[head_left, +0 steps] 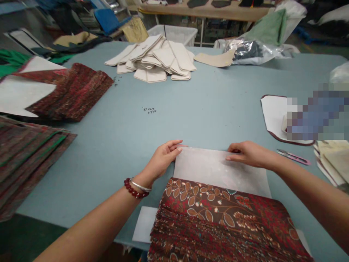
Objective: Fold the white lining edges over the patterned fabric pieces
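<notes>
A pale grey-white sheet (218,167) lies on the blue-grey table, its lower part meeting a stack of brown and red leaf-patterned fabric (223,222) near the front edge. My left hand (165,156) pinches the sheet's upper left corner, where a thin pinkish strip shows. At the sheet's top edge, toward the right, my right hand (245,154) has its thumb over the sheet and its curled fingers at the edge, closed on it. A white piece (144,223) sticks out from under the fabric stack on the left.
Cream padded pieces (163,58) are heaped at the back. Patterned fabric stacks (73,91) lie at the left. Small pink-handled snips (293,156) rest at the right, near a dark-edged white panel (275,116) and cream pieces (334,156). A plastic bag (253,51) stands at the back right.
</notes>
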A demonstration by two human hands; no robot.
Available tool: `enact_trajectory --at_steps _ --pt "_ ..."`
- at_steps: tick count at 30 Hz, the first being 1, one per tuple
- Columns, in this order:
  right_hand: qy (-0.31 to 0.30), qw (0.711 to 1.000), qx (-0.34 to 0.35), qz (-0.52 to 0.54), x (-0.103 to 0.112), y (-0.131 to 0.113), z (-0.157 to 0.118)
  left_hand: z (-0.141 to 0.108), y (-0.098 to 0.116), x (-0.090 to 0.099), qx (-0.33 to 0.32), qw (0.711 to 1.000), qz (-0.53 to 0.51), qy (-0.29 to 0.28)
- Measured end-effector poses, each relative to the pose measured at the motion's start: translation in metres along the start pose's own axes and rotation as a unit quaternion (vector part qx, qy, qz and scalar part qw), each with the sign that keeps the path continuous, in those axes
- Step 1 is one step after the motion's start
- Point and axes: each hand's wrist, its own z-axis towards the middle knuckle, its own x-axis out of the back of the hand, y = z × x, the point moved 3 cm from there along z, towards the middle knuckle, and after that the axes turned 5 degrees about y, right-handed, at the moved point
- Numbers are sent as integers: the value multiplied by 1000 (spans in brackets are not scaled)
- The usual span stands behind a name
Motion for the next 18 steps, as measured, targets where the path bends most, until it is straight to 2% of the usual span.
enact_trajectory --at_steps 2,4,6,9,12,14,18 --pt "-23 999 11 23 -8 -3 8 9 8 2 -93 983 153 -28" --pt "-29 998 25 48 -17 -6 15 15 13 2 -184 939 287 -55" --pt "0 997 33 72 -24 -7 16 18 11 2 -246 902 346 -73" --pt "33 995 59 78 -30 -2 9 20 2 7 -296 883 358 -62" --pt "27 992 120 4 -31 0 -2 19 -7 12 -343 852 392 -52" --pt "10 986 156 -51 -29 -2 -6 18 -7 13 -373 816 435 -74" --pt "-52 971 185 -140 -27 -16 -2 17 6 6 -388 746 516 -165"
